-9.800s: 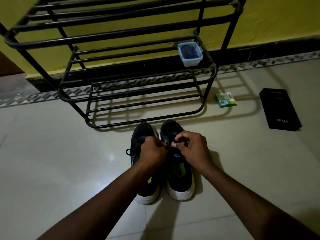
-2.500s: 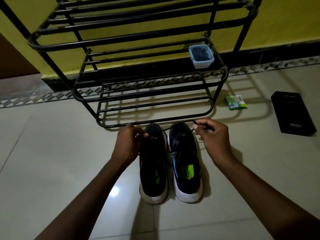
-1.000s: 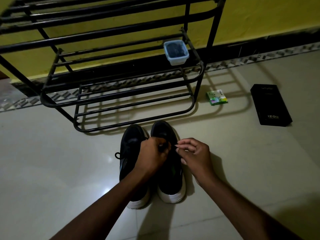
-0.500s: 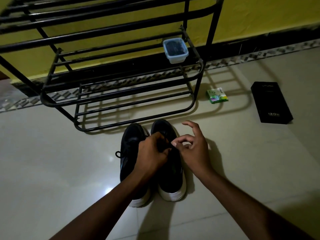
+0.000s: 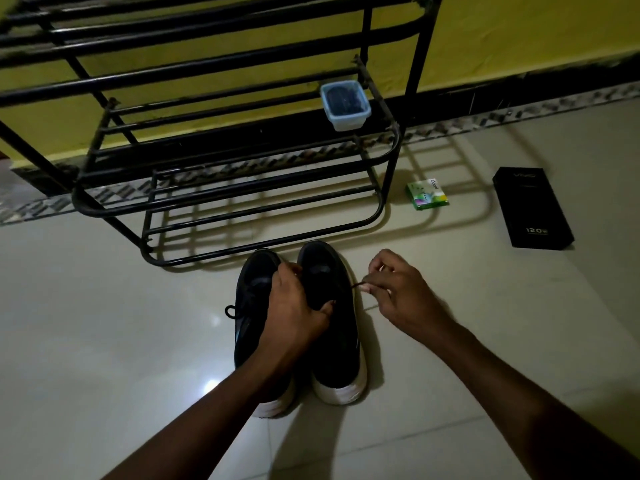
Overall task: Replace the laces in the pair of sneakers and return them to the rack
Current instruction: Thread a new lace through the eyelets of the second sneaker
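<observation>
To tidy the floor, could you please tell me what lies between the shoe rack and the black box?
In the head view, a small green carton lies on the tiles between the shoe rack and the black box, nearer the rack.

- The left sneaker [image 5: 254,292] is black with a white sole. It stands upright on the floor, toe toward the rack. A small loop [image 5: 230,311] of black lace sticks out from its outer side.
- The right sneaker [image 5: 337,341] matches it and stands just beside it, its toe a little nearer the rack. My left hand [image 5: 294,306] curls over its lacing area.
- The lace [image 5: 356,285] is thin and black. It runs from the right sneaker out to my right hand [image 5: 398,296], which pinches its end.
- The rack [image 5: 221,206] is black metal tubing with tiers of bars. It stands against the wall, just beyond the toes.
</observation>
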The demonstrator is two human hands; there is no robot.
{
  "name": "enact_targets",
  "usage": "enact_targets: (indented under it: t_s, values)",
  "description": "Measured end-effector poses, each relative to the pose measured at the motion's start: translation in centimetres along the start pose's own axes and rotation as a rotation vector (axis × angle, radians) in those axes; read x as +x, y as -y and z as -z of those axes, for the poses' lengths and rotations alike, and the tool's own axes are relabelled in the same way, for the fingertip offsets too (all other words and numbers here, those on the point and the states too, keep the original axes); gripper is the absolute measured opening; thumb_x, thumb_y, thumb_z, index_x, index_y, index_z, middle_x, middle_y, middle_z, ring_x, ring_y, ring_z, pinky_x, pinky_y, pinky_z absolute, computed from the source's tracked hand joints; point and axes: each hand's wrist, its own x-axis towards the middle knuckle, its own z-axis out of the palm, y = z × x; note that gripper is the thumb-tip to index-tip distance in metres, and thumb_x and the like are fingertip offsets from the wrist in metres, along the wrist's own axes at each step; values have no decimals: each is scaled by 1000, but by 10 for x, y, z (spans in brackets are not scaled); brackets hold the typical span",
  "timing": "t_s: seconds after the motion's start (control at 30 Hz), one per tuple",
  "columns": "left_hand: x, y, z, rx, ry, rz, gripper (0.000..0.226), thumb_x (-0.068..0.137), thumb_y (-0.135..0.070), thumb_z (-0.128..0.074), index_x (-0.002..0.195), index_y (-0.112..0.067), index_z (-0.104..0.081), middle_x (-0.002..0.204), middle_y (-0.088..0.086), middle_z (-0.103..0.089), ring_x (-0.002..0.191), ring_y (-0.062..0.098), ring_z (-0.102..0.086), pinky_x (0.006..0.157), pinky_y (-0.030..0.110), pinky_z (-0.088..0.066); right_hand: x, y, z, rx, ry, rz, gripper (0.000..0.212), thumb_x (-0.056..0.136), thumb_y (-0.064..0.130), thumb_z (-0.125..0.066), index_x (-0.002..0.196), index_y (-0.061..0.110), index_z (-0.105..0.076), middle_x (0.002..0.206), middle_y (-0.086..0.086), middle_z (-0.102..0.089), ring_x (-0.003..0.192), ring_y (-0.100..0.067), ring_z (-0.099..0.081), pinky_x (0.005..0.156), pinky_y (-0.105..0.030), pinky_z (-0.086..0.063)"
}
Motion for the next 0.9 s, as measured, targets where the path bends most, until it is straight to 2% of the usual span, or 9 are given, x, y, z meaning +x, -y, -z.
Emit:
enact_targets:
  t_s: [0.1, 0.17, 0.2, 0.3, 0.43, 0.53, 0.7, 0.8, 0.9]
  values:
    - [-1, 2, 1, -14, 9, 5, 69, 73, -38, -86, 121, -22, -39, 121, 2, -50, 111, 20, -55, 95, 42, -55, 13, 23, 1, 660, -361, -466, 22, 97, 1, -54, 78, 6, -64, 90, -6, -70, 90, -29, -69, 80, -39, -57]
    - [0, 2, 0, -12, 7, -1, 68, 74, -37, -86, 121, -21, -39, 121, 2, -49, 110, 18, -54, 96, 39, -55, 22, 41, 7, 1301, -414, -739, 28, 104, 3, -40, 79, 4, -52, 87, -20, -69, 73, -34, -70, 67, -40, -59]
    - [0, 2, 0, -3, 10, -7, 68, 75, -36, -85, 123, -20, -40, 122, 3, -48, 111, 17, -52, 97, 36, -54, 22, 44, 10, 1371, -395, -779, 28, 105, 4, -37, 79, 6, -48, 86, -24, -68, 57, -29, -64, 54, -35, -53]
    - [1, 2, 0, 33, 17, -15, 68, 77, -35, -84, 129, -15, -45, 128, 3, -44, 109, 11, -45, 96, 26, -47, 19, 35, 18, 802, -173, -574, 19, 102, 15, -52, 84, 11, -49, 80, -16, -71, 42, -16, -43, 47, -27, -29]
    - [0, 0, -1, 57, 35, -17, 64, 79, -36, -82, 131, -16, -51, 128, 3, -43, 105, 10, -45, 90, 20, -42, 14, 21, 27, -48, 340, -322, 16, 86, 39, -74, 94, 25, -71, 79, -1, -69, 74, -14, -64, 65, -30, -52]
    - [1, -1, -2, 84, 43, -12, 63, 80, -35, -81, 132, -15, -51, 130, 6, -42, 103, 14, -48, 90, 20, -40, 17, 29, 25, -394, 429, -159, 15, 95, 40, -60, 96, 31, -73, 91, 6, -69, 97, -17, -58, 78, -33, -41]
    - [3, -7, 2, 76, 32, 12, 57, 79, -34, -80, 126, -15, -53, 122, 4, -47, 103, 17, -52, 86, 20, -40, 23, 39, 35, -259, 125, -50, 12, 94, 31, -60, 94, 31, -72, 88, 15, -64, 96, -13, -54, 80, -36, -31]
    - [-1, -18, 8, -62, -42, -127, 43, 75, -26, -80, 113, -23, -59, 107, -8, -62, 96, 6, -61, 77, 16, -47, 30, 46, 38, -153, 74, -3, 14, 91, 31, -55, 88, 27, -69, 80, 19, -55, 84, -14, -59, 78, -40, -41]
    - [-3, -32, 10, -263, 113, -215, 43, 78, -15, -81, 116, -25, -64, 98, -15, -70, 94, -3, -67, 80, 9, -50, 36, 49, 42, -49, -45, 48, 11, 93, 22, -59, 88, 19, -68, 80, 12, -58, 72, -14, -58, 68, -40, -50]
